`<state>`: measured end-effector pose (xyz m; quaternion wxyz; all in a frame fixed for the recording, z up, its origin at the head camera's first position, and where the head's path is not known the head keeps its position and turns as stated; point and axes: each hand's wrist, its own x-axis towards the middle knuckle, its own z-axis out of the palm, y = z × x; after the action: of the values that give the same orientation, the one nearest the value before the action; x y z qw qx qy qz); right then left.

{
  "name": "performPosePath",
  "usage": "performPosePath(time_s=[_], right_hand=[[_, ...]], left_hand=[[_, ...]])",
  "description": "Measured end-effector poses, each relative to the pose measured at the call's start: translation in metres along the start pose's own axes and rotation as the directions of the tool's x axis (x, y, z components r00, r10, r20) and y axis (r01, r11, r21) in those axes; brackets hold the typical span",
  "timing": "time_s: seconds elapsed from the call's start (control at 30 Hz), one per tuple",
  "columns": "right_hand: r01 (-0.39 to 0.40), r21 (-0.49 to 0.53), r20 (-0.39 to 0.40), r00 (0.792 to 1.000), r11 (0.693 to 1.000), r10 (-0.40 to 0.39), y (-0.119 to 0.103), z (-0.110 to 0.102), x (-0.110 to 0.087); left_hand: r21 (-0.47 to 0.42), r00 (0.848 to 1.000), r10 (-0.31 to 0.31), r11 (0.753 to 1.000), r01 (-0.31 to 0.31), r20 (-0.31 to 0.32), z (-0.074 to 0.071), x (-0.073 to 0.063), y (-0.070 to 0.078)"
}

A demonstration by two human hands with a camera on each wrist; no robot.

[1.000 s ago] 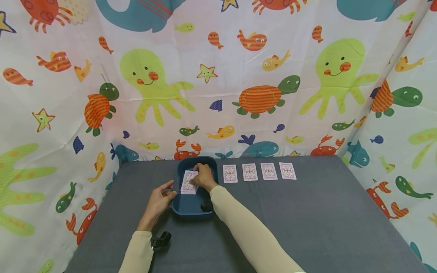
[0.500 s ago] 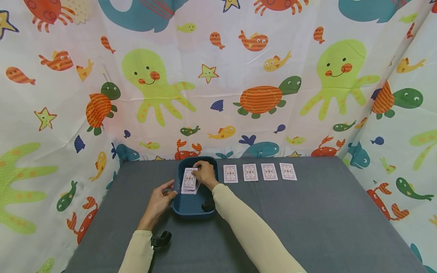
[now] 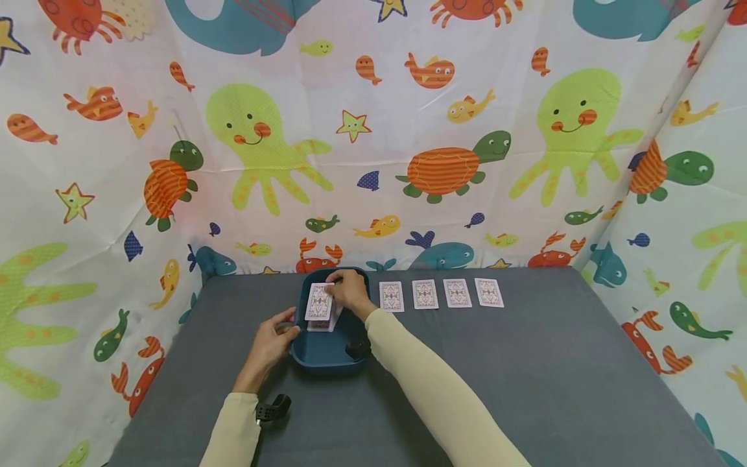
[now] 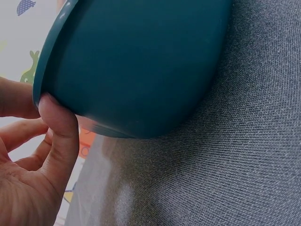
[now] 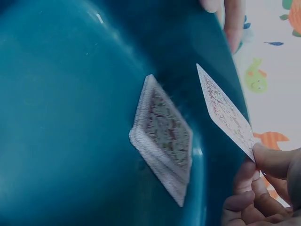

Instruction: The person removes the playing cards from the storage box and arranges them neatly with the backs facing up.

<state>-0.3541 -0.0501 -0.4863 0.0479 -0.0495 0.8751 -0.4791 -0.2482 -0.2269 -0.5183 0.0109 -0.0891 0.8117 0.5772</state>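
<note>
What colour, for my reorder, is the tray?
The tray is bluish teal, best in left wrist view.

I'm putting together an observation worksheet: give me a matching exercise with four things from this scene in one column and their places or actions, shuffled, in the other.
1. Left hand
2. Right hand
3. Stack of cards
4. Four cards

a. lying inside the blue tray
b. in a row on the gray cloth
c. gripping the tray at its edge
d. pinching a single card

Pairs: 1-c, 2-d, 3-a, 4-b

A white curtain (image 3: 344, 162) printed with yellow-green octopuses (image 3: 248, 110), orange crabs (image 3: 316, 264) and turtles (image 3: 442, 170) hangs behind the grey surface (image 3: 525, 370).
</note>
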Motion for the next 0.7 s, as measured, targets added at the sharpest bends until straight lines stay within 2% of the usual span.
performPosePath(time_s=[0.33,0.7], right_hand=[[0.049,0.099,0.04,0.998,0.994,-0.053,-0.012,-0.018,-0.011],[0.079,0.13,0.037,0.996,0.988,-0.085,-0.008,-0.039,-0.025]], left_hand=[[0.006,1.0,-0.004,1.0,0.004,0.001,-0.001,0.0,0.0],[-0.008,1.0,0.026,1.0,-0.026,0.002,-0.001,0.001,-0.002]])
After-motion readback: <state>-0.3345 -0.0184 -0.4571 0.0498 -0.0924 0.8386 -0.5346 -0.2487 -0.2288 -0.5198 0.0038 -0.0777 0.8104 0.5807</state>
